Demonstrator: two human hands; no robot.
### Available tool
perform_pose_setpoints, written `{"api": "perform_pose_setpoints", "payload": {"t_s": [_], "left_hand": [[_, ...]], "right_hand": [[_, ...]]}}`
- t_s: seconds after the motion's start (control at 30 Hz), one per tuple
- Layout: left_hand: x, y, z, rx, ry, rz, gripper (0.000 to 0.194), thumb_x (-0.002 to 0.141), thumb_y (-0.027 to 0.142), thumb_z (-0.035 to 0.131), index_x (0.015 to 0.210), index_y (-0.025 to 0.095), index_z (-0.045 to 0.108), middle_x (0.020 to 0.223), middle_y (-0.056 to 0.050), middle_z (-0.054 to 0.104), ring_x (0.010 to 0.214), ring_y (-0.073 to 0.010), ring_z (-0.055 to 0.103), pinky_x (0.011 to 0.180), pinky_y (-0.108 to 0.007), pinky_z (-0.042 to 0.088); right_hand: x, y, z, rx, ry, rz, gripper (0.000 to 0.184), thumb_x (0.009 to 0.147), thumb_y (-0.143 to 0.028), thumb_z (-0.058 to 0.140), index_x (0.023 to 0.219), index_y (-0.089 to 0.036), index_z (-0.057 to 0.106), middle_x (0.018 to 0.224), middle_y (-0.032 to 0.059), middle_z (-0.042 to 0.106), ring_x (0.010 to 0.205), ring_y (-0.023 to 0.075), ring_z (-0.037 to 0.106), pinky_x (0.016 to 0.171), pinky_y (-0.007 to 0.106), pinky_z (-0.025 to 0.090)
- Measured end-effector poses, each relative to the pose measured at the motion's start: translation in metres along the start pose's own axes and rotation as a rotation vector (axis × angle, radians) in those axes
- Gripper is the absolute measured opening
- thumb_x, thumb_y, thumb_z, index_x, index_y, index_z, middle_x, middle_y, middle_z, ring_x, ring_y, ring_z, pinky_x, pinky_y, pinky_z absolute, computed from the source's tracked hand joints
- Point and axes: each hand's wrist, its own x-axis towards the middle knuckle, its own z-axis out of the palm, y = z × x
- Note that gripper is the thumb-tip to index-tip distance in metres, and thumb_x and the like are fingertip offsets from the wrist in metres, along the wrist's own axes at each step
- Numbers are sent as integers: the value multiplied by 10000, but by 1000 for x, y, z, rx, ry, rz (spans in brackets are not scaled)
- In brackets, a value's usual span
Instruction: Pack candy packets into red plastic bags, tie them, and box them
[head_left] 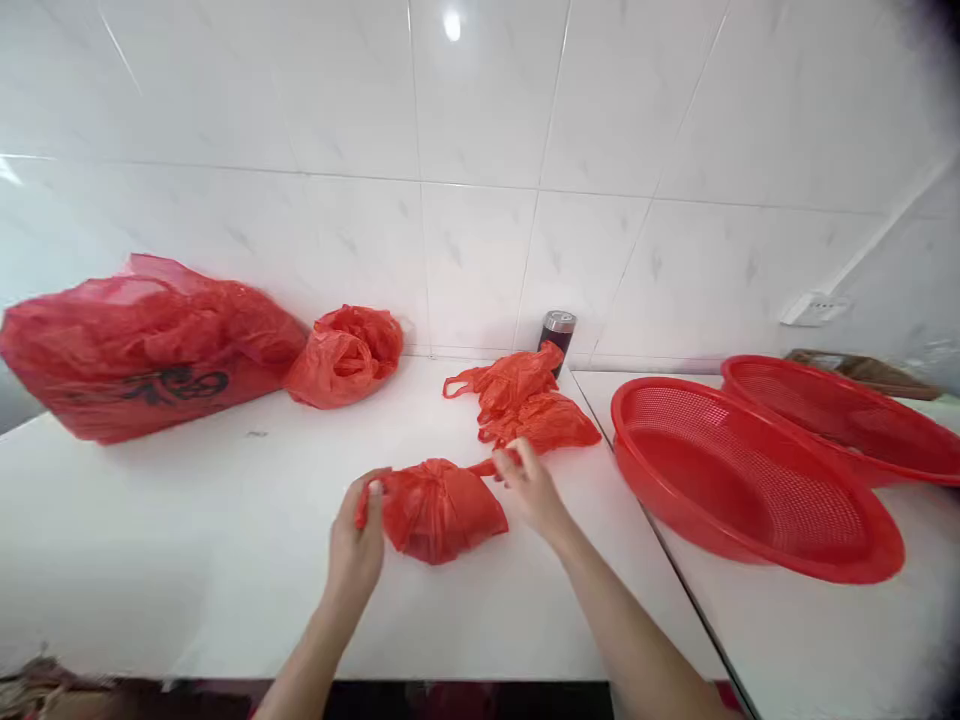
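Note:
A small tied red plastic bag (439, 510) lies on the white counter (187, 540) in front of me. My left hand (356, 540) pinches the bag's left handle, fingers closed on it. On the other side, my right hand (529, 485) pinches the right handle and pulls it outward. Behind the right hand lies another crumpled red bag (529, 405).
A large red bag with black lettering (142, 345) sits at the far left, a smaller bunched red bag (346, 355) beside it. A dark can (557, 335) stands at the tiled wall. Two red mesh baskets (750, 480) (840, 415) rest on the right counter.

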Motion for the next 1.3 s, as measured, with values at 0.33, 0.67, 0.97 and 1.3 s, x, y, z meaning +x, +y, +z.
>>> {"api": "perform_pose_setpoints", "payload": {"t_s": [0.33,0.67,0.97,1.3], "left_hand": [[44,-5,31,235,-260,25,268,946,406,304,791,270,475,618,12,598,570,-205,554,543,-264,328],[59,-4,47,306,-363,15,327,926,386,314,858,286,618,758,-32,699,688,-250,610,588,-305,383],[39,-20,24,200,-405,-7,479,938,557,260,1210,389,617,1182,82,699,1040,-175,649,778,-227,491],[37,-34,39,527,-414,56,383,914,396,358,1149,421,659,861,-28,696,677,-229,598,608,-314,362]], "right_hand": [[-1,19,37,-100,-101,-89,50,806,-239,509,825,-240,463,748,-38,620,682,153,570,599,233,374],[1,37,33,-102,-69,-33,79,792,-244,506,810,-249,430,741,-46,616,676,152,558,611,238,355],[-6,49,15,-149,-91,-33,223,840,-329,476,719,-232,316,642,-71,476,587,111,463,533,200,337],[-12,54,20,-445,11,-10,223,823,-310,535,694,-224,375,560,-52,396,509,121,320,517,259,151]]}}
